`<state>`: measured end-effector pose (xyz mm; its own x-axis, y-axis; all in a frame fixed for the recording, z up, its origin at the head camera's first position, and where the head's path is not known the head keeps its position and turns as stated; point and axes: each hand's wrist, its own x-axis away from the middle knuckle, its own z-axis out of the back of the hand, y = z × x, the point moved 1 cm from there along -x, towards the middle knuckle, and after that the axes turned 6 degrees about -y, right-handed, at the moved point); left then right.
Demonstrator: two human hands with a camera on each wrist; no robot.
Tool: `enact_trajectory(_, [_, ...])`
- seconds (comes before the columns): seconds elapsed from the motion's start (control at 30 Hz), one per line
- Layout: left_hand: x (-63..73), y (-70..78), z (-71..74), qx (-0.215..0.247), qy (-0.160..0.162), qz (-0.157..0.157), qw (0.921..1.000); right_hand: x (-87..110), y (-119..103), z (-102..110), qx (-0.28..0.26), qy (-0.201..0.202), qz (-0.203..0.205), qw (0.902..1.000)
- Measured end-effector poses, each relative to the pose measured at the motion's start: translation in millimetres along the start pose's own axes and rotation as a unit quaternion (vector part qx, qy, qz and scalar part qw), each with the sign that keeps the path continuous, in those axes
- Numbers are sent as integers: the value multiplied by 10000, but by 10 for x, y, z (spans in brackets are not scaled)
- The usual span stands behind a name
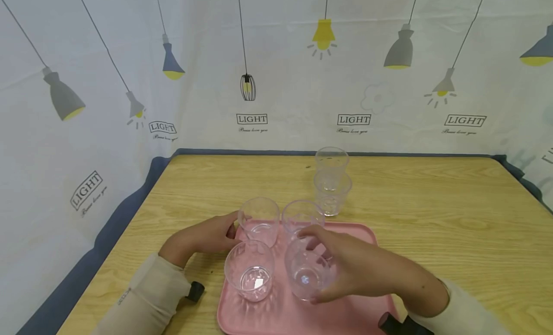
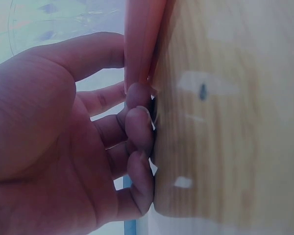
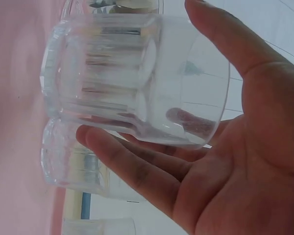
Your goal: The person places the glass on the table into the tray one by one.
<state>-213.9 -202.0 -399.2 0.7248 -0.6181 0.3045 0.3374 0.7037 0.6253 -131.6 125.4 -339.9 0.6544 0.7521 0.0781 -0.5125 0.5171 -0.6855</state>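
Observation:
Several clear plastic cups stand on a pink tray (image 1: 276, 320) in the head view. My right hand (image 1: 356, 263) holds the near right cup (image 1: 302, 280) around its side; in the right wrist view, thumb and fingers lie on opposite sides of that cup (image 3: 108, 78), whose base is close to the tray. Beside it stands the near left cup (image 1: 249, 277), with a far left cup (image 1: 259, 219) and a far right cup (image 1: 298, 214) behind. My left hand (image 1: 207, 235) grips the tray's far left corner, its curled fingertips low against the wooden table in the left wrist view.
Behind the tray, a stack of clear cups (image 1: 331, 181) stands on the wooden table (image 1: 432, 205). A white cloth (image 1: 294, 85) printed with lamps hangs along the back and sides of the table.

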Motion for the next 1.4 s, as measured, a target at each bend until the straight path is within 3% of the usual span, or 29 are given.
enact_trajectory(0.37, [3,2,7,-5,10,43,10000,-14,-26,-80,75,-139,-236,9996])
enact_trajectory(0.73, [-9,-19,2,-25,15,17,10000,-71,2,-175,433,82,-122,9990])
enact_trajectory(1.4, [-18,-24,-4,-10,26,58,10000,-91,9,-204,546,65,-206,9983])
